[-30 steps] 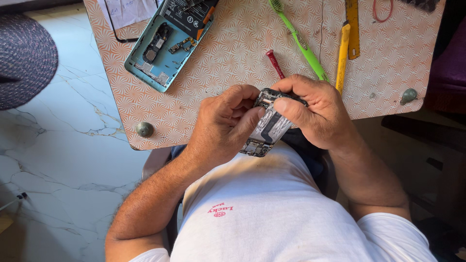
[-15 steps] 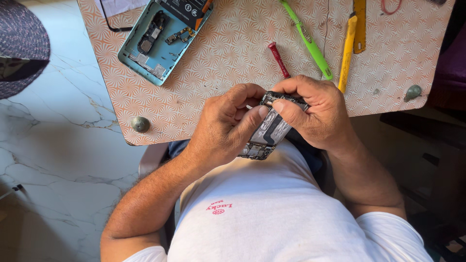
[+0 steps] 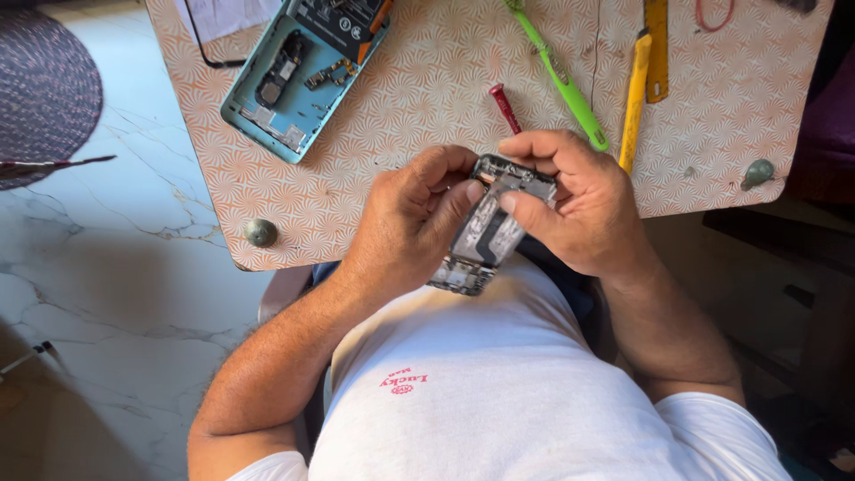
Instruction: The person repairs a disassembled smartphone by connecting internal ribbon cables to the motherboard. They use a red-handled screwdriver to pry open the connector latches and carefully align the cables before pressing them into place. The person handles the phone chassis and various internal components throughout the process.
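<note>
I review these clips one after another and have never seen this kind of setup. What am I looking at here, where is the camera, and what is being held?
There is no machine: a seated person works with bare hands, and the camera sits on their head, looking down. The left hand and the right hand together hold an opened phone body with its inner parts showing, just above the lap. In front is a small patterned table. On it lie a teal phone shell with parts inside, a red-handled tool, a green toothbrush and a yellow tool. The floor is pale marble.
</note>
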